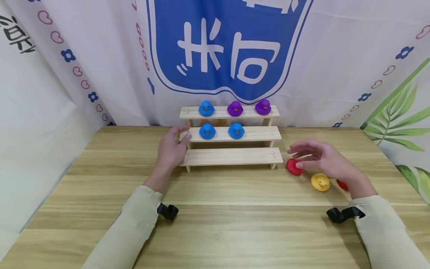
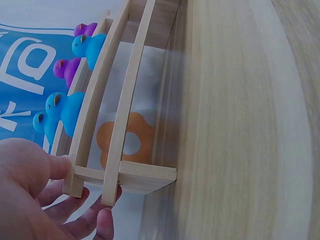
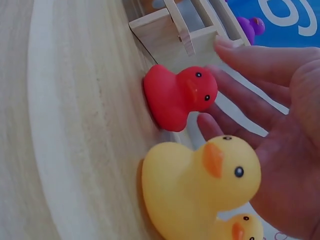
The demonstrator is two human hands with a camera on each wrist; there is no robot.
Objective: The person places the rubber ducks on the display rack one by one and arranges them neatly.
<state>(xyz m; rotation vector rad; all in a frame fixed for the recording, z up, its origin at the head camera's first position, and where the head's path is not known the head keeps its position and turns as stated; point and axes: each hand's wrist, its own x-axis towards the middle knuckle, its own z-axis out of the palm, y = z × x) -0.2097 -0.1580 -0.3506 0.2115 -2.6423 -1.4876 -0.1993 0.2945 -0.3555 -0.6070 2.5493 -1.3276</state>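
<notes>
A white cloth is hanging behind the table. A blue emblem is filling its middle; hearts and blue flowers are lining its sides. Green leaves are showing rightward, an orange flower low down.

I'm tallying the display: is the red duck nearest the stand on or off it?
Off: the red duck sits on the tabletop, right of the stand.

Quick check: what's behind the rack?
Behind the rack hangs a printed cloth; an orange flower shows through the shelf gaps. Boards hide part of that flower; top ducks cover bits of cloth. What lies directly behind can't be seen.
</notes>
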